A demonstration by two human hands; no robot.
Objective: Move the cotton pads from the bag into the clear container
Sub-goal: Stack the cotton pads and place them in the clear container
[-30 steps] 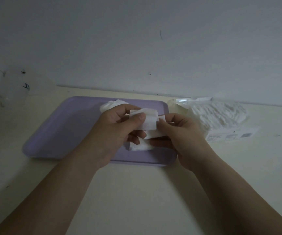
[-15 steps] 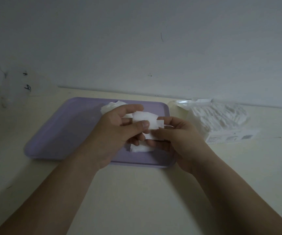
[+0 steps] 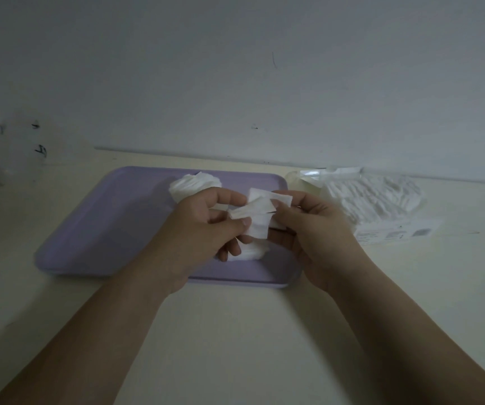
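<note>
- Wall [image 3: 264, 68]: pale, with a few small dark marks. It fills the upper half of the view.
- Surface [image 3: 235, 331]: cream, running back to meet the wall.
- Tray [image 3: 104, 229]: lavender and rectangular with rounded corners. It lies flat on the surface, left of centre.
- Bag [image 3: 378, 200]: clear plastic, lying on the surface just right of the tray. It is packed with white pads and has a printed label on its near side.
- Clear container [image 3: 19, 159]: faint, at the far left of the surface against the wall, well apart from the bag. It has black marks on its side; its contents cannot be told.
- Left hand [image 3: 203, 229] and right hand [image 3: 314, 232]: hands close together above the tray's right half. Thumb and fingers of each pinch one shared bundle.
- Cotton pads [image 3: 260, 220]: several white square sheets, fanned and askew, gripped between both hands above the tray.
- Loose heap [image 3: 194, 185]: white pads on the tray near its far edge, behind the left hand.
- Small stack [image 3: 250, 252]: white pads on the tray beneath the hands, partly hidden by fingers.
</note>
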